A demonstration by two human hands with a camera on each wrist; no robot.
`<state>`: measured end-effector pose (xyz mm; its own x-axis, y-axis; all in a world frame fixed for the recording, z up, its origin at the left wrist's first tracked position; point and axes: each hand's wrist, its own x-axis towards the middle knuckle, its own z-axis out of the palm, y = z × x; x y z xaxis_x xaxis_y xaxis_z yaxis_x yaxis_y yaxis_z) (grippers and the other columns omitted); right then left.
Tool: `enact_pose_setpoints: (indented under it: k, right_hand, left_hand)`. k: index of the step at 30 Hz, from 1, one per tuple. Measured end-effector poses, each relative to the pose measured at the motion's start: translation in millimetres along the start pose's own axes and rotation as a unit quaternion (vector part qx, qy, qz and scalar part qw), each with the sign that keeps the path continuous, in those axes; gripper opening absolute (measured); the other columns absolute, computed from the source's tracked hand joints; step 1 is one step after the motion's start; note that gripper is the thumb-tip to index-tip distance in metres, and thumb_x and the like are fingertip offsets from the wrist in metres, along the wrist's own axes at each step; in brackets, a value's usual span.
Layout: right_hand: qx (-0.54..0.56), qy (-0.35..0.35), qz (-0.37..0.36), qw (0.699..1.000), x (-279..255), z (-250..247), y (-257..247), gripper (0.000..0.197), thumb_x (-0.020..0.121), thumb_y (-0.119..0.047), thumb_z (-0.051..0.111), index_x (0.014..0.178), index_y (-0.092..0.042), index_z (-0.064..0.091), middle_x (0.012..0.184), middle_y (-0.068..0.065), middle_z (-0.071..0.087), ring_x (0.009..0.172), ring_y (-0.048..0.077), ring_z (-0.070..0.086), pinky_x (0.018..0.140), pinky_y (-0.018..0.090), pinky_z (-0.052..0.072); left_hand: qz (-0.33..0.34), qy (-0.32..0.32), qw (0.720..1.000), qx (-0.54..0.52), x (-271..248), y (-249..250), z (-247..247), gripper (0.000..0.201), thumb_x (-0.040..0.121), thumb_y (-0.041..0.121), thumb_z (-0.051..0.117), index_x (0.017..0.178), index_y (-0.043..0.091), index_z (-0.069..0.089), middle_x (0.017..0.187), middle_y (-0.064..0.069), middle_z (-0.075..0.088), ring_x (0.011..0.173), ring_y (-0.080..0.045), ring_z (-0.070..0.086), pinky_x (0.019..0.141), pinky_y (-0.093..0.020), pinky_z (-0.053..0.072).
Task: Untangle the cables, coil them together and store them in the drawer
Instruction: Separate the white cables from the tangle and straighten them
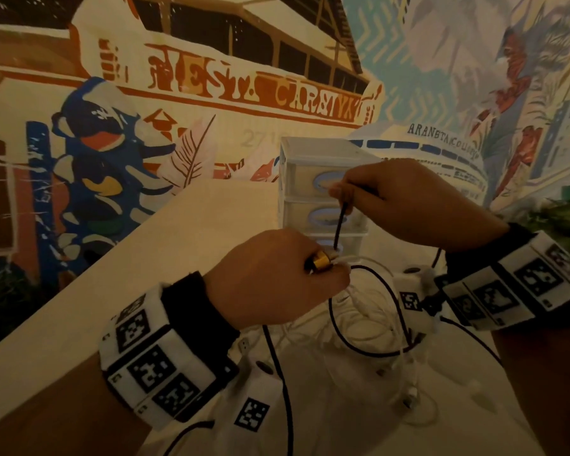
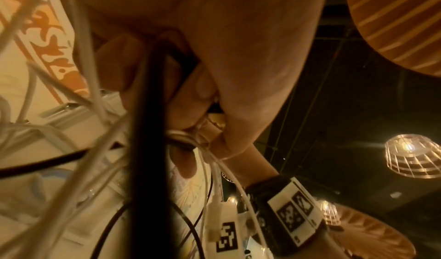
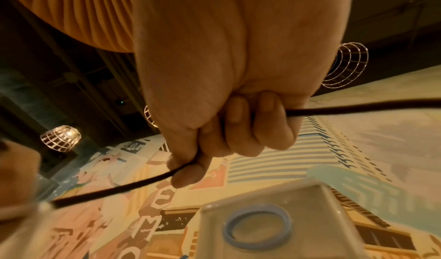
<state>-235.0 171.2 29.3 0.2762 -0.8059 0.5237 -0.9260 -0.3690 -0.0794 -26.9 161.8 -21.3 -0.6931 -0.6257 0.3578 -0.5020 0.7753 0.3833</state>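
Observation:
My left hand (image 1: 338, 271) is raised over the table and grips a gold-tipped plug (image 1: 320, 261) along with strands of thin white cables (image 1: 359, 302). These hang in a loose tangle down to the table. A black cable (image 1: 339, 225) runs up from that hand to my right hand (image 1: 339, 192), which pinches it between thumb and curled fingers. Below, the black cable loops through the white tangle. In the left wrist view the left hand (image 2: 190, 102) closes round the black cable (image 2: 148, 131) and the plug (image 2: 212, 123). In the right wrist view the right hand (image 3: 190, 165) holds the black cable (image 3: 119, 187).
A small white drawer unit (image 1: 306, 153) with blue ring handles stands at the back of the pale table (image 1: 178, 258), right behind my right hand; its drawers look closed. A painted mural wall rises beyond. The table's left edge runs diagonally at the left.

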Motion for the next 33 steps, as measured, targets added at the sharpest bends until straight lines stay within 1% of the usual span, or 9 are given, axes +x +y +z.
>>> enact_pose_setpoints:
  k: [3, 6, 11, 14, 17, 20, 24, 28, 33]
  right_hand:
    - [-0.016, -0.011, 0.043, 0.999, 0.2, 2.9, 15.1, 0.038, 0.103, -0.047, 0.047, 0.074, -0.031, 0.066, 0.054, -0.008, 0.05, 0.055, 0.004, 0.053, 0.053, 0.026, 0.03]
    - [-0.022, -0.027, 0.079, 0.996, -2.5, 0.7, 27.8, 0.039, 0.104, -0.047, 0.047, 0.072, -0.033, 0.065, 0.056, -0.005, 0.051, 0.053, 0.013, 0.051, 0.053, 0.031, 0.033]
    - [-0.05, -0.153, 0.14, 0.977, -6.2, -3.8, 41.1, 0.039, 0.102, -0.052, 0.045, 0.081, -0.033, 0.072, 0.069, -0.004, 0.064, 0.061, 0.012, 0.058, 0.061, 0.032, 0.042]
    - [-0.002, -0.22, 0.109, 0.969, -6.2, -3.1, 32.6, 0.027, 0.102, -0.048, 0.046, 0.099, -0.039, 0.071, 0.086, -0.017, 0.071, 0.073, -0.005, 0.064, 0.073, 0.026, 0.048]
    - [0.049, -0.236, 0.062, 0.969, -5.7, -3.9, 20.6, 0.023, 0.102, -0.043, 0.048, 0.112, -0.044, 0.069, 0.102, -0.024, 0.071, 0.091, -0.008, 0.065, 0.085, 0.02, 0.049]
    - [0.052, -0.249, 0.032, 0.967, -6.1, -5.5, 18.2, 0.028, 0.095, -0.049, 0.051, 0.12, -0.053, 0.064, 0.112, -0.034, 0.065, 0.105, -0.009, 0.061, 0.086, 0.017, 0.046]
    - [0.03, -0.297, 0.018, 0.954, -6.5, -5.7, 23.5, 0.065, 0.082, -0.055, 0.074, 0.139, -0.062, 0.043, 0.136, -0.027, 0.051, 0.118, -0.003, 0.052, 0.099, 0.024, 0.044]
    - [0.054, -0.305, -0.013, 0.951, -6.5, -7.7, 17.9, 0.042, 0.073, -0.068, 0.067, 0.114, -0.066, 0.063, 0.149, -0.027, 0.041, 0.134, -0.005, 0.038, 0.116, 0.037, 0.033]
    - [0.066, -0.279, 0.006, 0.958, -8.1, -10.5, 13.3, 0.035, 0.07, -0.079, 0.056, 0.094, -0.059, 0.073, 0.145, -0.031, 0.045, 0.136, -0.004, 0.04, 0.116, 0.043, 0.034]
  left_hand:
    - [0.004, -0.004, 0.997, 0.075, -2.3, -1.1, 1.8, 0.05, 0.099, 0.055, 0.035, 0.084, 0.02, 0.069, 0.064, -0.004, 0.058, 0.058, -0.018, 0.054, 0.063, -0.035, 0.046]
    - [0.013, 0.013, 0.991, 0.132, -3.0, -6.7, 1.2, 0.049, 0.1, 0.056, 0.032, 0.083, 0.027, 0.068, 0.062, 0.003, 0.055, 0.056, -0.013, 0.054, 0.064, -0.037, 0.05]
    - [0.049, 0.042, 0.989, 0.133, -2.3, -8.3, 1.4, 0.038, 0.1, 0.053, 0.037, 0.088, 0.031, 0.066, 0.058, 0.009, 0.047, 0.055, -0.009, 0.048, 0.055, -0.028, 0.041]
    - [0.058, 0.053, 0.99, 0.12, -2.5, -8.0, 3.0, 0.035, 0.101, 0.051, 0.038, 0.087, 0.032, 0.063, 0.06, 0.009, 0.048, 0.057, -0.01, 0.049, 0.055, -0.028, 0.04]
    - [0.041, 0.05, 0.992, 0.113, -1.5, -8.0, 2.1, 0.029, 0.101, 0.049, 0.04, 0.089, 0.035, 0.062, 0.063, 0.011, 0.052, 0.059, -0.009, 0.051, 0.055, -0.028, 0.041]
    - [0.031, 0.052, 0.993, 0.102, -0.8, -9.3, 0.2, 0.02, 0.1, 0.04, 0.044, 0.095, 0.039, 0.063, 0.06, 0.018, 0.047, 0.057, -0.002, 0.047, 0.053, -0.021, 0.032]
    - [0.03, 0.062, 0.993, 0.098, 0.0, -11.7, 0.5, 0.018, 0.101, 0.035, 0.045, 0.096, 0.039, 0.062, 0.061, 0.018, 0.047, 0.058, -0.003, 0.047, 0.053, -0.02, 0.029]
    - [0.036, 0.074, 0.992, 0.097, 0.8, -12.3, -0.4, 0.017, 0.102, 0.035, 0.043, 0.089, 0.038, 0.053, 0.063, 0.014, 0.046, 0.057, -0.006, 0.044, 0.053, -0.024, 0.029]
    - [0.04, 0.082, 0.99, 0.105, -0.1, -13.3, 0.8, 0.016, 0.101, 0.038, 0.044, 0.086, 0.038, 0.051, 0.06, 0.012, 0.044, 0.055, -0.008, 0.043, 0.051, -0.024, 0.028]
